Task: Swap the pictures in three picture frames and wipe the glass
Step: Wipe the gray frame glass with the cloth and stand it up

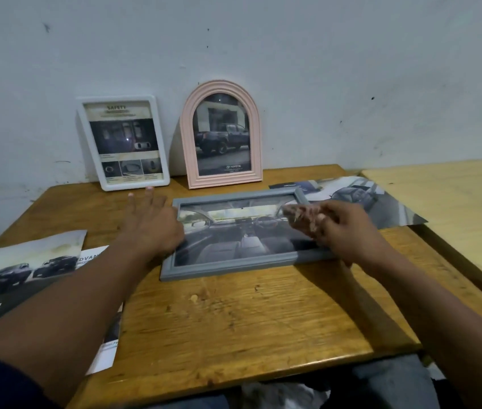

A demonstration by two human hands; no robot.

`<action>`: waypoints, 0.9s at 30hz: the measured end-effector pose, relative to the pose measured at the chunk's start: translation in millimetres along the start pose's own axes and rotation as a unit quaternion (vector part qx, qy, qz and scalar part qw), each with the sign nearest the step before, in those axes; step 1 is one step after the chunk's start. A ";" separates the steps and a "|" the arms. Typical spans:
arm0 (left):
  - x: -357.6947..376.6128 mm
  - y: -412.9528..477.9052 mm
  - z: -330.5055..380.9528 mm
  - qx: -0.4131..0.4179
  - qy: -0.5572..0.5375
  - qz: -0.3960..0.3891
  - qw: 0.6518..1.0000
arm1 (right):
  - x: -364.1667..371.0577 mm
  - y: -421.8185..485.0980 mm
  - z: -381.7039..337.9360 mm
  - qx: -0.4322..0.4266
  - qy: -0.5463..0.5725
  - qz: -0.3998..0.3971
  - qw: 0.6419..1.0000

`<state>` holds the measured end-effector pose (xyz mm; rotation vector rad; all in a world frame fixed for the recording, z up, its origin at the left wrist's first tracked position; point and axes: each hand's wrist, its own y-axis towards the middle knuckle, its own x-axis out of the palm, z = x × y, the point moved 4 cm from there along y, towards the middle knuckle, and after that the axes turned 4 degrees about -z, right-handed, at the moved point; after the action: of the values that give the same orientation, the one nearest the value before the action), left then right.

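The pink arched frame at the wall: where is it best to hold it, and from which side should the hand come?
Probably grip the pink frame by its two straight side rails, low down, coming from the front. It leans upright against the wall, so the back is closed off, and the curved top gives a poorer grip.

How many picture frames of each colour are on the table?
White frame: 1
Pink frame: 1
Grey frame: 1
Total: 3
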<state>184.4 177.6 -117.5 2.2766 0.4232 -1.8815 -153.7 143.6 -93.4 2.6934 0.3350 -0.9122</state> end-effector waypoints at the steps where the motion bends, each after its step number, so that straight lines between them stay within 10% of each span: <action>1: -7.8 3.0 4.2 0.002 0.014 0.018 1.000 | -13.1 14.2 10.3 0.085 0.145 0.042 0.985; 6: -32.9 20.6 72.8 0.139 -0.142 0.093 0.976 | -46.7 80.3 21.9 0.272 0.440 -0.024 0.856; 11: -5.8 26.4 158.6 0.231 -0.165 -0.012 0.959 | -21.6 133.5 2.7 0.074 0.082 -0.031 0.993; 15: 9.1 28.1 168.1 0.221 -0.152 -0.024 0.963 | 35.8 129.5 36.1 -0.051 -0.268 -0.157 0.949; 27: 9.8 27.3 167.5 0.220 -0.163 -0.012 0.962 | 13.6 0.3 19.0 -0.024 -0.277 -0.092 0.956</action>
<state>38.2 103.0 -161.7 2.1307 -0.0200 -2.5109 -153.7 138.8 -116.2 2.2579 0.4739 -1.6278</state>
